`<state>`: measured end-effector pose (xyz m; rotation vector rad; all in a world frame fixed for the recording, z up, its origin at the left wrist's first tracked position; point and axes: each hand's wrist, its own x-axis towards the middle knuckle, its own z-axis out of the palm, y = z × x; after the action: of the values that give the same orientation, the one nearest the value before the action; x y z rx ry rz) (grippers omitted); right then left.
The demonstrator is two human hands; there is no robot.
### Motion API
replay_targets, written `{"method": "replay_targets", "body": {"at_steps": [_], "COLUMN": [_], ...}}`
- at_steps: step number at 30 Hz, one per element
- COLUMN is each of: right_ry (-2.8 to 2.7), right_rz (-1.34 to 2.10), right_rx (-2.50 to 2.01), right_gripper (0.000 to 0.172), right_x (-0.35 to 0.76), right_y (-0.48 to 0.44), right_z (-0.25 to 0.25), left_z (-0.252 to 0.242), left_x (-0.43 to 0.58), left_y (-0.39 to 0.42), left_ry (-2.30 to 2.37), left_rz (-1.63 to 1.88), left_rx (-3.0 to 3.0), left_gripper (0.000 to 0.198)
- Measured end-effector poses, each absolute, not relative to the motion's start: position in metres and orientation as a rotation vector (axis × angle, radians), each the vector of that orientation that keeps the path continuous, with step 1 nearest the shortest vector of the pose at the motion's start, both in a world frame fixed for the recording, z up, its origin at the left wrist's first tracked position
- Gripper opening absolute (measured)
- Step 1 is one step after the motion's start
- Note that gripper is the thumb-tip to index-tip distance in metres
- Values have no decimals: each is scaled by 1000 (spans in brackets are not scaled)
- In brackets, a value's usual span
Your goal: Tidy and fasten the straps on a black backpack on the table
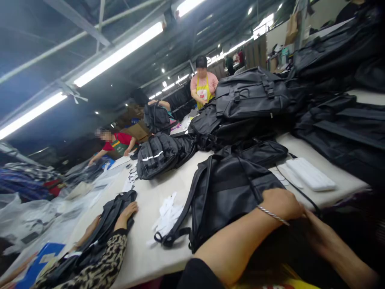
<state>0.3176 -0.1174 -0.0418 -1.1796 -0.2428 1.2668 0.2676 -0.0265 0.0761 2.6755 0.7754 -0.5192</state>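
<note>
A black backpack (225, 192) lies on the pale table in front of me, its straps toward the left. My left hand (281, 202), with a twisted silver bracelet at the wrist, is bent closed at the backpack's near right edge. What its fingers hold, if anything, is hidden. Just right of it and below the table edge is my right hand (320, 233), blurred and partly behind my left wrist; its fingers cannot be made out. A thin black cord (303, 194) runs over the table edge beside both hands.
White paper strips (168, 212) lie left of the backpack. A white packet (311, 174) sits at the right. Black bags (252, 94) are piled behind. At left, a person in leopard-print sleeves (112, 253) handles a black bag; others work farther back.
</note>
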Motion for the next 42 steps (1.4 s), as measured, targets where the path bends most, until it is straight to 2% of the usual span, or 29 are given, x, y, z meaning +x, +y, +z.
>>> {"method": "replay_targets", "body": {"at_steps": [3,5,7,10,14,17,19,23,27,30,33,37,40,42], "right_ry": [-114,-132,-182,-319,-696,-981,-1100,-1077,-884,-697,-556,-538,-630,-710], "right_rz": [1357,1458,1491,1364,1041,744,688,801,977,1082,1192,1304,1182,1064], "right_rx": [-1319,-1371,-1422,-1621,-2033,-2261,-2294,-2300,-2154,-1907,-1649,-1531,-1652,-1781], "right_gripper": [39,44,50,56,63,72,72,67,48,37,35,39,42,48], "right_x": [333,331,324,320,331,338,337,324,314,310,305,297,292,290], "right_y": [-139,-144,-141,-128,-116,-120,-127,-143,-154,-157,-159,-164,-167,-169], "right_z": [-47,-43,-38,-40,-52,-50,-43,-34,-37,-35,-27,-19,-23,-31], "left_z": [53,54,58,58,43,27,15,-3,3,18,25,8,-11,-19], "left_x": [257,229,189,114,10,-40,-51,-36,-2,37,90,158,188,197], "left_y": [-40,-40,-31,-5,29,33,22,-21,-50,-53,-48,-36,-28,-25], "left_ry": [575,580,748,1265,1928,2032,1984,1949,1804,1386,1032,1027,1096,1096], "left_rz": [-460,-219,120,504,526,437,506,673,875,777,538,134,-139,-226], "left_rx": [2577,2597,2638,2609,2426,2231,2166,2178,2184,2028,1828,1839,1827,1801], "left_gripper": [46,48,43,38,45,43,40,35,27,22,24,38,50,49]}}
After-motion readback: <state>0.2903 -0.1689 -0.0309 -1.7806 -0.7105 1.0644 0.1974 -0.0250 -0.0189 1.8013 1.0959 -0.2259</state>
